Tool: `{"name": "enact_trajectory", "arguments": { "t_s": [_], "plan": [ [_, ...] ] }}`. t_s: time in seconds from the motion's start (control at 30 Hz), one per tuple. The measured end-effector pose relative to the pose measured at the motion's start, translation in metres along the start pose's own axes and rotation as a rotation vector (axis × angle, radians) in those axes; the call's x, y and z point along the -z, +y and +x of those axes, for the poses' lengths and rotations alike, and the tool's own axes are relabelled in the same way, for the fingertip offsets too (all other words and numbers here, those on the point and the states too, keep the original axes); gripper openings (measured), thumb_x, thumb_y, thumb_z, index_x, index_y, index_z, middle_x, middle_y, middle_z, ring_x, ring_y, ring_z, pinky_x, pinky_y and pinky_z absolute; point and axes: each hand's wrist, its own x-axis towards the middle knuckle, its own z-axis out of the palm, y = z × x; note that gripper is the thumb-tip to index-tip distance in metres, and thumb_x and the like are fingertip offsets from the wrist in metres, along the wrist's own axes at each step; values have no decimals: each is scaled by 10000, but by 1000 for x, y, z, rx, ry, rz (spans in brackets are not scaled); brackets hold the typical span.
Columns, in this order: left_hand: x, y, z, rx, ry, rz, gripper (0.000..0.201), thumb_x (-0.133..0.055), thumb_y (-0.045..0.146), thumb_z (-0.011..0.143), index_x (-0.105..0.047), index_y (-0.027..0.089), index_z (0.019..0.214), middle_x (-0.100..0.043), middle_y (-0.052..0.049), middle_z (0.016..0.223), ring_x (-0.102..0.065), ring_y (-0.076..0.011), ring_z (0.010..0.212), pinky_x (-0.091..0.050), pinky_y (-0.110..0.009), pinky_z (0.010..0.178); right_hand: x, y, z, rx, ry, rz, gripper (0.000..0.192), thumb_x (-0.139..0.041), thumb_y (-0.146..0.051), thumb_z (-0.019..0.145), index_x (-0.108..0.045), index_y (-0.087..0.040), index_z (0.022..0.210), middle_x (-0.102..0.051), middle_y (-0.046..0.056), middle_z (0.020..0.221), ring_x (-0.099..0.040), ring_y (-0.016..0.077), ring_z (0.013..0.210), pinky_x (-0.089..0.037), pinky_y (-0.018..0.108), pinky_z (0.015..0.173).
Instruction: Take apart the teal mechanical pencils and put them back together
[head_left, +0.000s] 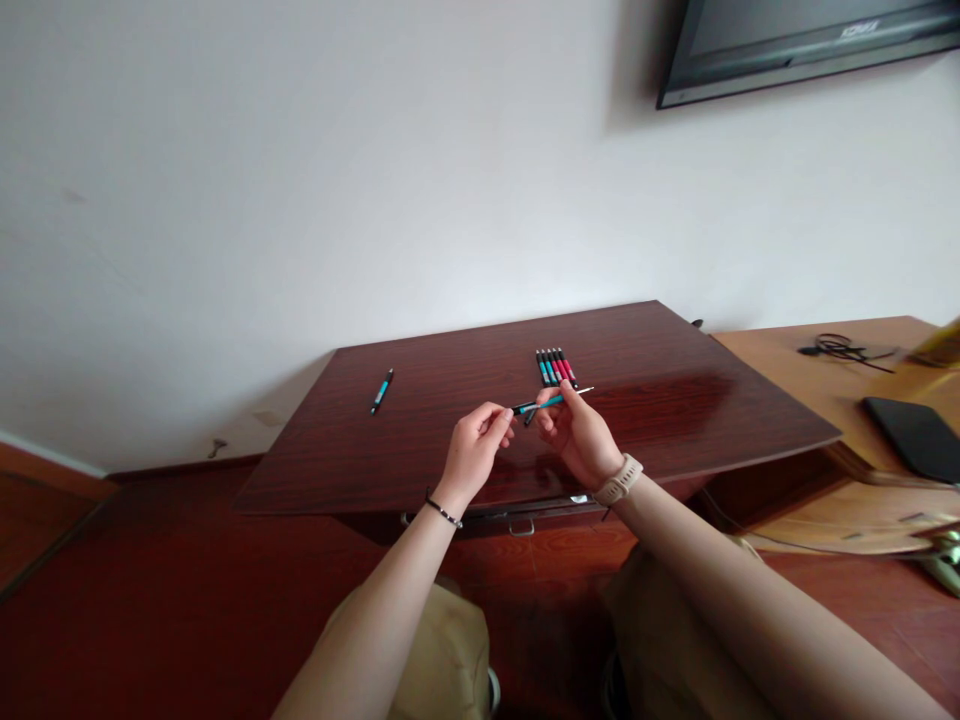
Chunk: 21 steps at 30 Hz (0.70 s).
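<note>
Two hands are up over the dark wood counter (pixel 645 420), both on the same teal pen (pixel 549 402). The left hand (pixel 474 452) has its grip pinched on the dark end of the pen, thumb and fingertips pressed together around it. The right hand (pixel 577 435) pinches the teal barrel further along, with the thin tip sticking out past its fingers toward the right. So the pen sits roughly level between the two hands, just above the counter's front half, not resting on it.

Just behind the hands there's a little row of pens (pixel 556 366) lying side by side on the counter, some teal and some pinkish-red, all with dark ends. Can't count them for sure, they're too small. Well off to the left, on its own, lies a single teal pen (pixel 382 390), angled a bit.

Left wrist has a thin dark bracelet (pixel 443 513), right wrist a beige watch band (pixel 619 480). Below the counter edge you can see a drawer handle (pixel 520 525).

Over on the right is a lighter wooden desk (pixel 795 370) with a tangle of black cable (pixel 844 348) and a flat black thing (pixel 911 435), can't tell what it is. A wall-mounted screen (pixel 802 45) peeks in at the top right.
</note>
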Motion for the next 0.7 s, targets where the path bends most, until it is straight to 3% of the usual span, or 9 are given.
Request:
{"name": "enact_trajectory", "arguments": {
  "t_s": [0.3,0.7],
  "plan": [
    [-4,0,-1,46,18,-29,518,-495,601,1071,-678,179,832,-631,-20,691,-588,-145,638,-463,-264,629,-5,-3,-2,40,51,-34,507,-717,-715,910,-682,-215,834,-497,-31,597,-426,115,539,-382,251,528],
    [0,-2,-1,7,-12,35,424,-542,549,1052,-627,199,829,-584,10,677,-565,-144,633,-444,-263,643,-6,-5,-3,27,49,-29,534,-739,-743,875,-669,-216,821,-453,-48,565,-385,109,522,-349,250,524]
  ]
}}
